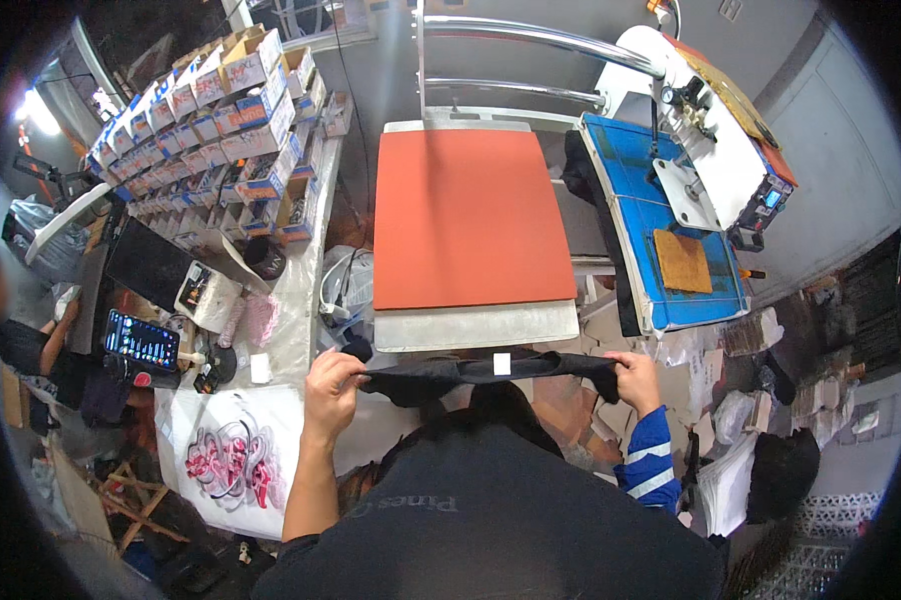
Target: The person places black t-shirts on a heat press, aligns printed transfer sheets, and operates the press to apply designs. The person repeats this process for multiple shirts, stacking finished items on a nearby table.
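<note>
Between my two raised hands a black T-shirt (426, 382) hangs stretched, with a small white label (502, 364) at the middle of its collar. The fingers of my left hand (331, 392) pinch one shoulder end of the cloth. At the opposite end, my right hand (637, 380) grips the other shoulder, its forearm in a blue sleeve with pale stripes. Just beyond the shirt lies the orange pad (471, 220) of a heat press, on a pale metal plate. The lower part of the shirt is hard to tell from my own dark clothing.
The press's blue upper plate (631, 190) is swung to the right. Stacked cardboard bins (256, 110) stand on a table at left, near a lit phone (143, 340). A printed sheet (236, 460) lies lower left. Another person's arm (59, 335) shows far left.
</note>
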Available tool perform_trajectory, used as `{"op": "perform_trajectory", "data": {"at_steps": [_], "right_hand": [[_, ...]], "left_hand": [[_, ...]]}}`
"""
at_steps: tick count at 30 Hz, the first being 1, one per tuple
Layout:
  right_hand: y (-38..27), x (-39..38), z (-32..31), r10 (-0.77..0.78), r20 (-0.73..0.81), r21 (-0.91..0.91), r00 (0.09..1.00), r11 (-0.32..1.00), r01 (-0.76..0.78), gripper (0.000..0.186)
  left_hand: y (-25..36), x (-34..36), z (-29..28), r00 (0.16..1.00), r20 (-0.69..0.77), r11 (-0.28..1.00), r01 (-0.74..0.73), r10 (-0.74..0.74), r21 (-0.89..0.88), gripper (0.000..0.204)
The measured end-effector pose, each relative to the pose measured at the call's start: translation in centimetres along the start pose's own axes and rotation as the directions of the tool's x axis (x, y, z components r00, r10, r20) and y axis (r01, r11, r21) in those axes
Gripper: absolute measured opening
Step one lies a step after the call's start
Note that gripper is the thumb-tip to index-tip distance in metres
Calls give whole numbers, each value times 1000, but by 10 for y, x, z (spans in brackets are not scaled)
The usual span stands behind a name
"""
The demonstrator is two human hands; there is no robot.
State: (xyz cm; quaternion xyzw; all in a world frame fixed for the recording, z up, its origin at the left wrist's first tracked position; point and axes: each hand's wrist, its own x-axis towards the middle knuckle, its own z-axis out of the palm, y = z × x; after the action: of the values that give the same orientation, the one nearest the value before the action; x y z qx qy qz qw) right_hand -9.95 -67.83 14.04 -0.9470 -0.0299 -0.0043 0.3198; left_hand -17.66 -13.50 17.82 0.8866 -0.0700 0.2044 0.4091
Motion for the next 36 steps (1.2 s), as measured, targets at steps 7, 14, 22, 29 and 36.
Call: {"op": "perform_trajectory", "data": {"at_steps": [7, 14, 22, 29, 36], "right_hand": [[-31, 25, 4, 207, -138, 163, 968, 969, -184, 14], [-56, 78, -38, 10, -82, 553, 997, 832, 37, 19], [-169, 258, -144, -221, -384, -141, 896, 974, 179, 19], [-125, 489, -80, -323, -220, -353, 920, 906, 234, 26], [-61, 576, 72, 435, -123, 317, 892, 869, -380, 18]], "left_hand": [[-7, 19, -4, 994, 0, 991, 111, -112, -69, 21], [-13, 49, -14, 943, -197, 849, 134, -267, -511, 13], [-3, 260, -65, 861, -509, 975, 118, -6, 189, 28], [-166, 443, -14, 973, -19, 973, 231, -231, 27, 26], [-277, 498, 96, 580, -140, 595, 794, -803, -127, 15]]}}
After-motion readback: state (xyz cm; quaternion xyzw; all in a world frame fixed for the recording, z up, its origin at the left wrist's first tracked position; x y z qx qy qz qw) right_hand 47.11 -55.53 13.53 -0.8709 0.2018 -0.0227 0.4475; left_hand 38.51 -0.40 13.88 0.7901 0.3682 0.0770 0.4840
